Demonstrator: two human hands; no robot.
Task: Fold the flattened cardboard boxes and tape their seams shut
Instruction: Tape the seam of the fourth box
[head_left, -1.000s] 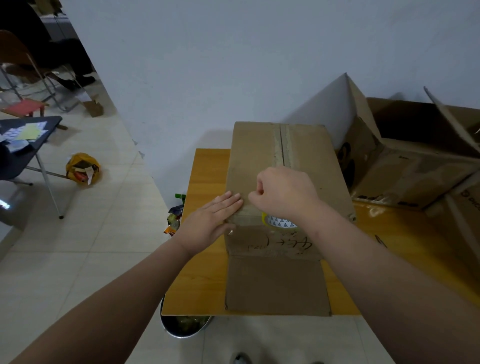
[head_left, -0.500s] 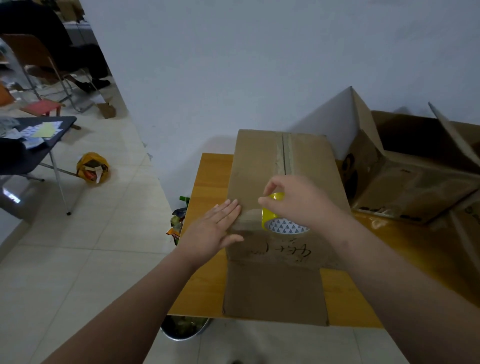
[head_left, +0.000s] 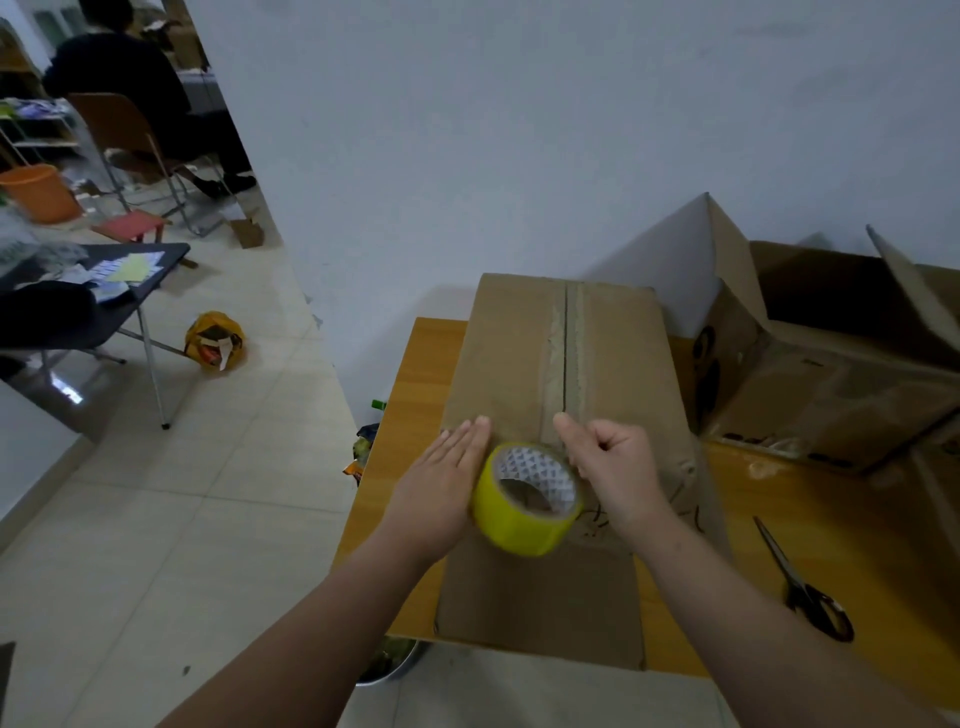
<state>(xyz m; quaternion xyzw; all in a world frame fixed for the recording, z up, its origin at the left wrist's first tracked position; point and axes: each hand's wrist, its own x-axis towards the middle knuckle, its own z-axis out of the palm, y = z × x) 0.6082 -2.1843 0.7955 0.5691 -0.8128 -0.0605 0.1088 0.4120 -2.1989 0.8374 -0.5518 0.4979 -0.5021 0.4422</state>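
The box (head_left: 519, 353) lies on the counter (head_left: 421, 364), its seam running away from me, ready for taping. My left hand (head_left: 441, 483) lies flat, fingers straight and together, pinning the near flap and steadying the tape (head_left: 527, 501) beside it. My right hand (head_left: 615, 467) is curled at the seam's near end, seemingly pinching the tape's loose end, though I cannot make out the strip.

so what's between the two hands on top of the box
The yellow tape roll. The head view shows it over the cardboard box, between the flat left hand and the right hand.
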